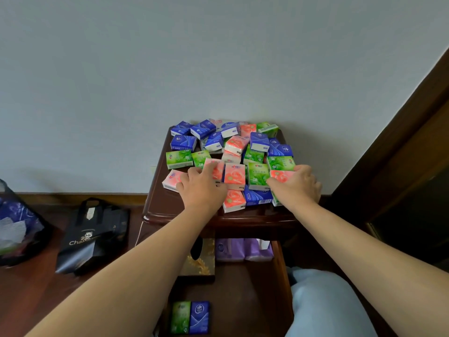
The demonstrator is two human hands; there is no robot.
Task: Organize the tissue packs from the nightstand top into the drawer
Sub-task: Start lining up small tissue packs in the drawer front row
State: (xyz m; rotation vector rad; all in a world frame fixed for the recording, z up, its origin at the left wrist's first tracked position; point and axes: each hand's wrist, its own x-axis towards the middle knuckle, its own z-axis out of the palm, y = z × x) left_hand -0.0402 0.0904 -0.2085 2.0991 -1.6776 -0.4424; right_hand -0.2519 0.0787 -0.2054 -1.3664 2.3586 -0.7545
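Tissue packs [230, 152] in blue, green and pink lie heaped over the nightstand top [158, 205], filling it from the wall at 12 o'clock down to the front edge. Your left hand [202, 188] lies on the pile's 8 o'clock corner, fingers spread and curling over a pink pack [215, 169], with another pink one [171, 180] just beside it at 9 o'clock. Your right hand [297, 187] sits at the pile's 4 o'clock corner, fingers curled round a pink pack [281, 175] next to an upright green pack [258, 175]. Your two hands are well apart, with several packs between them. Below, at 6 o'clock, the drawer [283, 268] stands open: a green pack [181, 317] and a blue pack [199, 316] lie touching at its near left, a gold-patterned tissue box [201, 263] farther back, and purple packs [244, 249] at the rear. A black bag [93, 235] stands on the floor at 9 o'clock.
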